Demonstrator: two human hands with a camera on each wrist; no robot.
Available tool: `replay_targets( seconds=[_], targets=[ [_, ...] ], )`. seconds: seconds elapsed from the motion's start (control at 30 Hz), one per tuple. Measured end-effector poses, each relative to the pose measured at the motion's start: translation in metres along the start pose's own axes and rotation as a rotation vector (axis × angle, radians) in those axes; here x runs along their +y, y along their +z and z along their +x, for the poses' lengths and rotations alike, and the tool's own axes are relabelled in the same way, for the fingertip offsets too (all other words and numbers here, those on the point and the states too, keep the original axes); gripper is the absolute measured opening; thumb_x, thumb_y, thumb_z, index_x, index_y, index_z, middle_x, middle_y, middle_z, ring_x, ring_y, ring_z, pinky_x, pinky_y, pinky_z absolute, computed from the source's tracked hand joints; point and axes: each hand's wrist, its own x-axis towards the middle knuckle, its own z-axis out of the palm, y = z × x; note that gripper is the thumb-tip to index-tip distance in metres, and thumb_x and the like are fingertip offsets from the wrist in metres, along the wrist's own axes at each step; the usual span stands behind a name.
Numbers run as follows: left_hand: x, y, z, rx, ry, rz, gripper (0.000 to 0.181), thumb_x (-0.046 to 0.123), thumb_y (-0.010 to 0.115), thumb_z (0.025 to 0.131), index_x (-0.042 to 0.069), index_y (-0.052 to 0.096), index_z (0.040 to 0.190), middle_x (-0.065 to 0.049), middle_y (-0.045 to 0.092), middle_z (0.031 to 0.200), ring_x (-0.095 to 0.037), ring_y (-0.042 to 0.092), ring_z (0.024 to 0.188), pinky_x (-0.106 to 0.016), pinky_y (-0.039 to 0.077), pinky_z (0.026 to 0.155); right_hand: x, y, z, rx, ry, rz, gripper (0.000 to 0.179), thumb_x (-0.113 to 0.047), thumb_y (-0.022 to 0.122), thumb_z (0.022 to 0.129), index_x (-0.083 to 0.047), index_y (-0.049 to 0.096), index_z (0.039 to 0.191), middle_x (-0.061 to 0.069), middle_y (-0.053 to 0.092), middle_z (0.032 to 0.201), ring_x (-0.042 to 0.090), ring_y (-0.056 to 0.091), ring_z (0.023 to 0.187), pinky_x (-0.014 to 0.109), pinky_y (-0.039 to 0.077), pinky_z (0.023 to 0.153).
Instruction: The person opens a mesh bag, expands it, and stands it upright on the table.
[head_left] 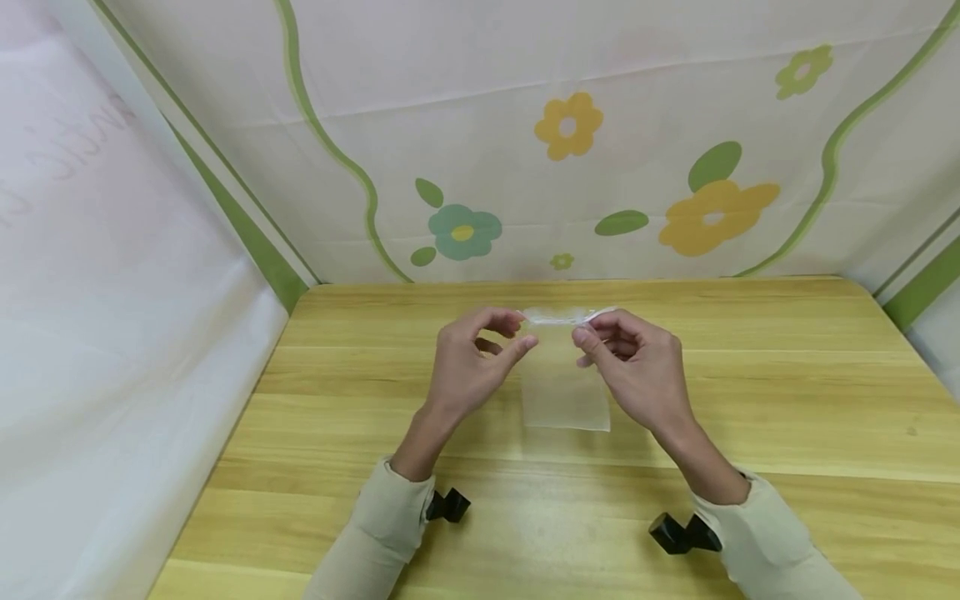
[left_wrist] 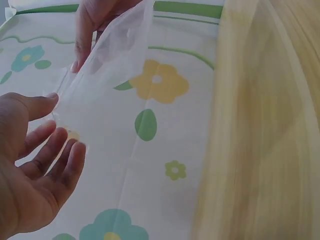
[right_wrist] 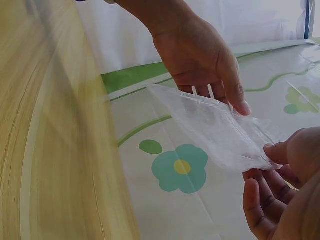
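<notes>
A small clear plastic bag [head_left: 566, 387] hangs between my two hands above the wooden table, its top edge uppermost. My left hand [head_left: 471, 362] has the bag's left top corner between thumb and fingers; the thumb and index finger stand somewhat apart in the left wrist view. At the other top corner my right hand [head_left: 647, 375] pinches the film between thumb and index finger. Seen from the right wrist, the translucent bag [right_wrist: 215, 130] slants from one hand to the other, creased. I see nothing inside it.
The wooden table [head_left: 562, 533] lies under both forearms. A white cloth with printed flowers [head_left: 487, 100] rises behind its far edge, and a plain white cloth [head_left: 112, 333] hangs on the left. Black wrist mounts [head_left: 678, 533] stick out by the sleeves.
</notes>
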Motion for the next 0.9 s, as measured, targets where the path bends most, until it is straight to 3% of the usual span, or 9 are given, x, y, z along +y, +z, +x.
replay_targets(
  seconds=[0.2, 0.3, 0.43, 0.63, 0.9],
  targets=[
    [-0.001, -0.005, 0.002, 0.063, 0.154, 0.082, 0.037, 0.010, 0.090, 0.088, -0.003, 0.073, 0.118, -0.017, 0.076, 0.117, -0.031, 0.073, 0.109, -0.040, 0.066, 0.087, 0.002, 0.002, 0.000, -0.022, -0.006, -0.017, 0.011, -0.017, 0.076, 0.103, -0.007, 0.077, 0.104, 0.011, 0.080, 0.091, 0.006, 0.076, 0.070, 0.021, 0.060, 0.063],
    [-0.002, -0.004, 0.002, 0.029, 0.197, 0.085, 0.037, 0.009, 0.088, 0.089, -0.002, 0.073, 0.121, -0.016, 0.076, 0.120, -0.030, 0.073, 0.113, -0.038, 0.065, 0.092, 0.002, 0.003, -0.001, -0.043, -0.010, -0.012, 0.010, -0.017, 0.076, 0.102, -0.008, 0.077, 0.103, 0.010, 0.080, 0.089, 0.007, 0.076, 0.070, 0.022, 0.060, 0.062],
    [-0.002, -0.002, 0.001, -0.030, 0.246, 0.050, 0.027, 0.006, 0.084, 0.093, -0.001, 0.074, 0.117, -0.016, 0.078, 0.113, -0.027, 0.075, 0.103, -0.033, 0.066, 0.087, 0.001, 0.004, -0.002, -0.076, -0.011, -0.006, 0.009, -0.017, 0.076, 0.102, -0.008, 0.077, 0.103, 0.010, 0.080, 0.088, 0.008, 0.076, 0.071, 0.024, 0.060, 0.060],
    [-0.002, -0.004, 0.001, -0.055, 0.253, 0.039, 0.014, 0.002, 0.080, 0.095, -0.001, 0.076, 0.108, -0.014, 0.079, 0.099, -0.021, 0.074, 0.082, -0.029, 0.065, 0.074, -0.002, -0.006, 0.001, -0.102, -0.003, -0.053, 0.011, -0.019, 0.077, 0.102, -0.010, 0.078, 0.109, 0.011, 0.080, 0.091, 0.012, 0.077, 0.074, 0.021, 0.061, 0.065],
    [-0.003, -0.010, 0.003, -0.085, 0.249, 0.113, 0.013, 0.002, 0.080, 0.095, -0.001, 0.077, 0.107, -0.013, 0.079, 0.098, -0.019, 0.075, 0.082, -0.022, 0.063, 0.073, -0.005, -0.018, 0.007, -0.002, -0.047, -0.116, 0.019, -0.017, 0.083, 0.095, -0.010, 0.079, 0.113, 0.008, 0.079, 0.100, 0.000, 0.072, 0.086, 0.013, 0.059, 0.075]
  ],
)
